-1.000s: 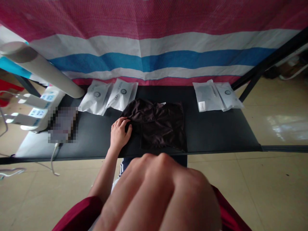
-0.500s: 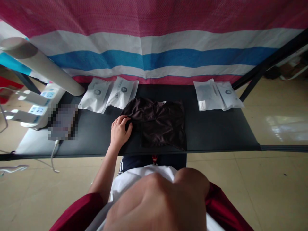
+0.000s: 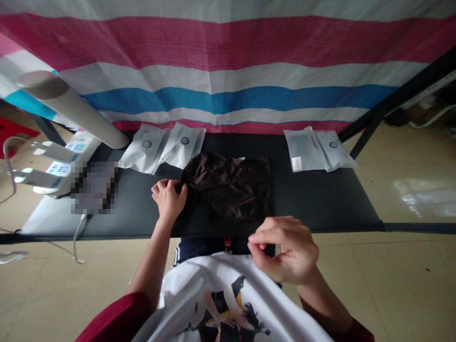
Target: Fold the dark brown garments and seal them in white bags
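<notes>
A dark brown garment [image 3: 228, 187] lies crumpled in the middle of a black table [image 3: 320, 199]. My left hand [image 3: 168, 199] rests at its left edge, fingers curled and pinching the fabric there. My right hand [image 3: 285, 248] hovers in front of the table's near edge, below the garment's lower right corner. Its fingers are loosely curled, thumb and forefinger close together, with nothing visible in them.
Two white sealed bags [image 3: 164, 147] lie at the back left, two more bags [image 3: 318, 149] at the back right. A white tube [image 3: 71, 109] leans at far left above power strips [image 3: 53, 166]. A striped tarp [image 3: 228, 71] hangs behind. Tiled floor surrounds the table.
My right hand has dropped away from the camera and now hangs near the table's front edge. My left hand has slid slightly left and closed on the garment's edge. The view has tilted up.
</notes>
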A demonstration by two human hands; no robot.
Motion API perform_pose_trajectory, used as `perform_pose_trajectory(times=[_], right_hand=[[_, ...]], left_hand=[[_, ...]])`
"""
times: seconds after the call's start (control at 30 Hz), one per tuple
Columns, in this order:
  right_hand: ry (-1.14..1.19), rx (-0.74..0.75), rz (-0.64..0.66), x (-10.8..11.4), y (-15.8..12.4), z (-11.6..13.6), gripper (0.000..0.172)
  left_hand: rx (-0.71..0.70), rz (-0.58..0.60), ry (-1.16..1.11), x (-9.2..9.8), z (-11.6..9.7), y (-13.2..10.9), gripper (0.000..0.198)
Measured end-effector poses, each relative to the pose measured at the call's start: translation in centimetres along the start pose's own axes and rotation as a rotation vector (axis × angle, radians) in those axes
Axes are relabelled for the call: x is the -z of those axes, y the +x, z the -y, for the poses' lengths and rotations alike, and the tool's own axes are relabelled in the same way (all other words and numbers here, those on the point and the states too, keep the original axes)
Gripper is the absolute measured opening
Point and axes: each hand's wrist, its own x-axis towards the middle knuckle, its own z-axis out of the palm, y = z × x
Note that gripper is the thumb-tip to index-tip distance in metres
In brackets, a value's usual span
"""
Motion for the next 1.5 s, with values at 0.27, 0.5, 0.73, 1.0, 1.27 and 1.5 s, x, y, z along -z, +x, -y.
perform_pose_trajectory(times=[0.27, 0.5, 0.73, 1.0, 1.27, 1.5], right_hand=[[-0.125, -0.324, -0.108, 0.9, -2.6, -7.1, 0.007], [-0.211, -0.349, -0.051, 0.7, -3.7, -8.6, 0.008], [-0.597, -0.274, 0.273, 1.5, -5.9, -11.9, 0.057], [-0.607, -0.270, 0.421, 1.9, -9.0, -13.2, 0.055], [-0.322, -0.438, 0.189, 3.6, -7.8, -12.8, 0.029], [-0.474, -0.631, -0.068, 1.6, -2.1, -15.9, 0.027]], left_hand=[[-0.437, 0.219, -0.555, 1.1, -11.1, -0.1, 0.018], [-0.775, 0.480, -0.450, -0.4, -13.3, -2.3, 0.040], [-0.844, 0.483, -0.151, 3.2, -6.6, -4.3, 0.066], [-0.957, 0.608, -0.038, 2.2, -1.7, -7.2, 0.070], [-0.788, 0.606, -0.249, 3.0, -1.5, -6.3, 0.030], [-0.319, 0.347, -0.270, 0.6, -5.3, -2.0, 0.028]])
